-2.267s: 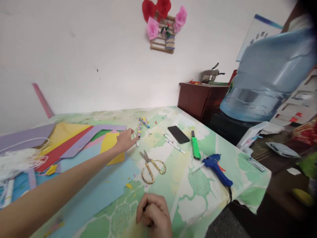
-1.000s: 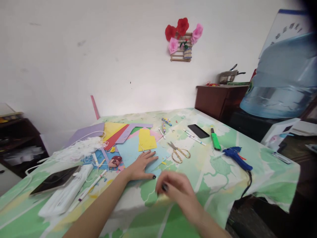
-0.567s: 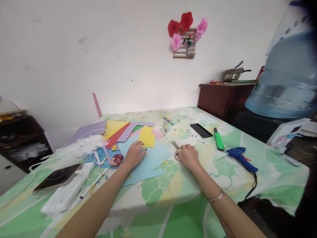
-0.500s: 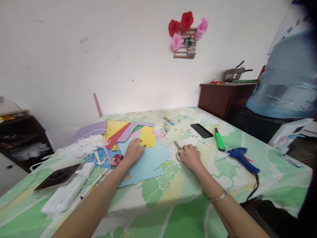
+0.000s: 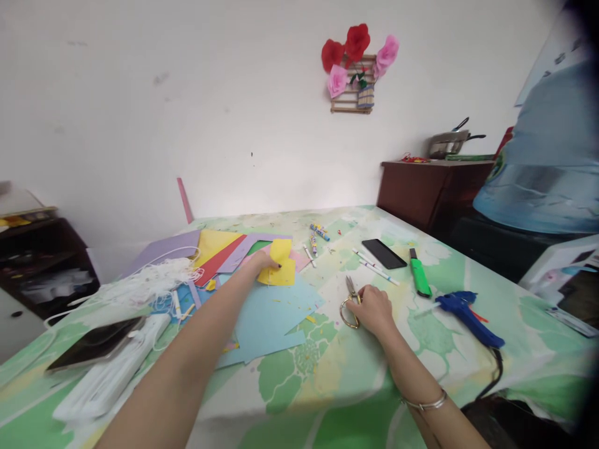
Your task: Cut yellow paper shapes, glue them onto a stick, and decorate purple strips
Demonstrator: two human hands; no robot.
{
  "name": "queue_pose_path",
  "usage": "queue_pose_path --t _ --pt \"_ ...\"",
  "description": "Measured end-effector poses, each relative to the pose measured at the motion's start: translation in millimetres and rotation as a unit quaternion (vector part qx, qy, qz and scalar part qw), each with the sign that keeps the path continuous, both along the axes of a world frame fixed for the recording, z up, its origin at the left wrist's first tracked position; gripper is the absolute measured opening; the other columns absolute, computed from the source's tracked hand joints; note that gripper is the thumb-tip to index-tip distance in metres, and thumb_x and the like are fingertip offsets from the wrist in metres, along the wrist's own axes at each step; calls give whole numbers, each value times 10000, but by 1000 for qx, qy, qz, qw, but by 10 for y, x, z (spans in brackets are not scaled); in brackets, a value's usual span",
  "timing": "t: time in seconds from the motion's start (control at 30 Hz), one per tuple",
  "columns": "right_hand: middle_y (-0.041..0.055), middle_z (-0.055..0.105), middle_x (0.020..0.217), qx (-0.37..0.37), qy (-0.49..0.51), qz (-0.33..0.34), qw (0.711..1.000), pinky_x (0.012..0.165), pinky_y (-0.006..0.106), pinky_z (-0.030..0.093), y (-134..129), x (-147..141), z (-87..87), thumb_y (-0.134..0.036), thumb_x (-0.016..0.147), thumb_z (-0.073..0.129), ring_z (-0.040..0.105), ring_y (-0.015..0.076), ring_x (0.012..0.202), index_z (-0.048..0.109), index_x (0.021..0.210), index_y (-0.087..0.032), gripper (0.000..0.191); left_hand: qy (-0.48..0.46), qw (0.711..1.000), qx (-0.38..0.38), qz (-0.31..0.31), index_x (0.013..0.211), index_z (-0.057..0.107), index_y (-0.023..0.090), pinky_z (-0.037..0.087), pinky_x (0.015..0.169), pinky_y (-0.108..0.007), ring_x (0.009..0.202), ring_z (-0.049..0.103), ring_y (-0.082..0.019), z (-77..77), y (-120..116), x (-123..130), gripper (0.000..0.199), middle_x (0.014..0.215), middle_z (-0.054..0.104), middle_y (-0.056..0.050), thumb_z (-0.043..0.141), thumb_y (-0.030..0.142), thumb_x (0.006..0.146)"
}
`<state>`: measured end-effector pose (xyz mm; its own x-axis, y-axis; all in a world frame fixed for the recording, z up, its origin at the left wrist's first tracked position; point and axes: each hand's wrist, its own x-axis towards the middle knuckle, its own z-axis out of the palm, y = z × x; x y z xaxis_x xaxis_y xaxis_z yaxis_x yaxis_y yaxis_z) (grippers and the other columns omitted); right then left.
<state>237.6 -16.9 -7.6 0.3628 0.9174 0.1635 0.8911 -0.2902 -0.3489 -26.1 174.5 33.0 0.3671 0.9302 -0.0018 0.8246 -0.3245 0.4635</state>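
My left hand [image 5: 262, 265] is closed on the lower left of a piece of yellow paper [image 5: 285, 272], whose upper part curls up. Under it lies a stack of light blue paper [image 5: 269, 321] with small yellow scraps on it. To the right, my right hand [image 5: 377, 310] has its fingers closed on a pair of scissors [image 5: 350, 288] with gold handles. The blades point away from me, and one handle loop shows left of the hand. The fingertips of my right hand are partly hidden.
Coloured paper sheets [image 5: 161, 251], tangled white string [image 5: 140, 284], a tablet-like device [image 5: 96, 343] and a white power strip [image 5: 112, 371] lie left. Right are markers [image 5: 379, 273], a black phone [image 5: 384, 254], a green box cutter [image 5: 420, 274] and a blue glue gun [image 5: 470, 318].
My left hand has moved up onto the yellow paper and taken hold of it; the paper now bends upward. My right hand and the scissors have shifted and turned slightly. The view has moved a little.
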Motion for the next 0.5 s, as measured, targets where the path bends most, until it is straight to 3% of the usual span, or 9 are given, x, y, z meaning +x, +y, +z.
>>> queue_pose_path --t 0.13,0.33,0.5 --pt "146 618 944 -7 1 -3 1000 744 340 345 -2 4 6 -376 730 501 526 293 917 591 872 -121 305 28 999 -31 17 1130 539 154 514 789 -387 942 588 -191 199 -138 -189 324 1115 574 -77 535 351 872" --pt "157 614 950 -8 15 -1 1000 744 343 342 -1 13 -2 -390 720 516 518 305 945 594 892 -115 333 73 994 79 21 1109 553 147 500 819 -406 967 579 -209 579 -232 -362 323 1115 576 -69 530 366 872" --pt "155 618 952 2 17 -1 1000 759 349 343 3 21 -14 -376 721 509 528 301 941 596 885 -116 319 103 983 146 26 1129 542 157 485 849 -427 1004 566 -208 684 -287 -395 322 1151 561 -83 530 352 874"
